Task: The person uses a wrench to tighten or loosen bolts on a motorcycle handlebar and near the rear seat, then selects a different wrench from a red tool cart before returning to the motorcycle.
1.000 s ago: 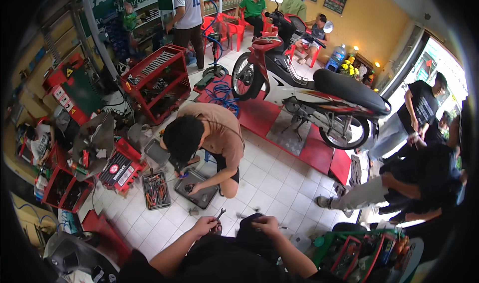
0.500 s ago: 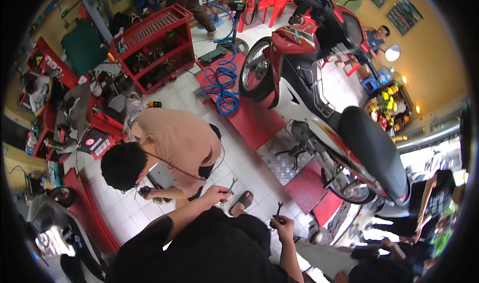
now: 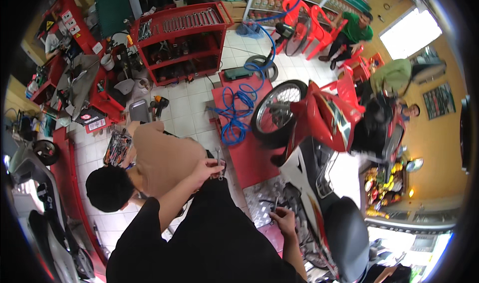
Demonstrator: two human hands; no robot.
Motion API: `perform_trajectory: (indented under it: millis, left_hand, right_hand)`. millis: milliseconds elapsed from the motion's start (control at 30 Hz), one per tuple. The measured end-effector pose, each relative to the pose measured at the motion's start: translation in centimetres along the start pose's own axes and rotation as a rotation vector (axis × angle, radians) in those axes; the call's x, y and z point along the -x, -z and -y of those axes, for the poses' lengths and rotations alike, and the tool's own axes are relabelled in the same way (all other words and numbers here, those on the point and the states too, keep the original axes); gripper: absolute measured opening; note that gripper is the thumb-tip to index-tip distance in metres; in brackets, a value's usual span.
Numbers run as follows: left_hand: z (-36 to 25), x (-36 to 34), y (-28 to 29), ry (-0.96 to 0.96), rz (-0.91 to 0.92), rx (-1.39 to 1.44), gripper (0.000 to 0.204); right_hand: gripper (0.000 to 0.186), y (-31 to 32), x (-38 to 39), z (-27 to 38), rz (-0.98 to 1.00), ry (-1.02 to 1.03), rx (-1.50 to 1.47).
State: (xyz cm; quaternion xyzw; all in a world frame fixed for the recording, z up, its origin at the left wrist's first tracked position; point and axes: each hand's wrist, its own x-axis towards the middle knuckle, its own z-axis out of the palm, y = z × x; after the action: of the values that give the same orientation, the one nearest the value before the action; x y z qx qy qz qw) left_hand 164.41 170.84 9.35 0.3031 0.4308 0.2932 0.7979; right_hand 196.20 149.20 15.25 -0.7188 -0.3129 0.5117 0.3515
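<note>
My left hand [image 3: 206, 170] is closed around a silver combination wrench [image 3: 218, 155], whose upper end points up and away from me. Small ring ends show below the fingers; whether they belong to a second wrench is unclear. Lower and to the right, my right hand [image 3: 284, 220] pinches a slim, dark wrench [image 3: 277, 201], held upright. Beyond that hand stands a red and white motorbike [image 3: 319, 183] on a red lift platform [image 3: 249, 165]. Both hands are in the air, apart from the bike.
A person in a tan shirt [image 3: 169, 150] crouches just left of my left hand, reaching to a tray of tools [image 3: 119, 147]. A red tool cart [image 3: 185, 38] with wrenches on top stands ahead. Coiled blue hose [image 3: 234, 111] lies on the platform. Another motorbike [image 3: 47, 218] is at left.
My view has swung up and turned, bringing the tool cart and seated people further into sight. Both hands still grip their wrenches. The crouching person now reaches toward the tool tray.
</note>
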Motion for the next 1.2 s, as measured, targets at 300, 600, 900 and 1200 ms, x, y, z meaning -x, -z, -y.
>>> perform_trajectory:
  millis: [300, 600, 900, 1200]
  left_hand:
    - [-6.7, -8.1, 7.1, -0.226, -0.374, 0.071, 0.030]
    - [-7.6, -9.7, 9.6, -0.395, -0.603, 0.204, 0.028]
    - [-19.2, -20.8, 15.4, -0.530, -0.763, 0.186, 0.029]
    - [-37.0, -32.2, 34.3, -0.495, -0.879, 0.003, 0.024]
  right_hand:
    - [0.020, 2.3, -10.3, 7.1, 0.111, 0.037, 0.079]
    - [0.019, 1.3, -17.8, 11.2, 0.254, 0.101, 0.170]
    - [0.021, -9.9, -29.5, 25.5, 0.300, 0.233, 0.122]
    - [0.015, -29.1, -49.4, 37.4, 0.444, 0.061, 0.224]
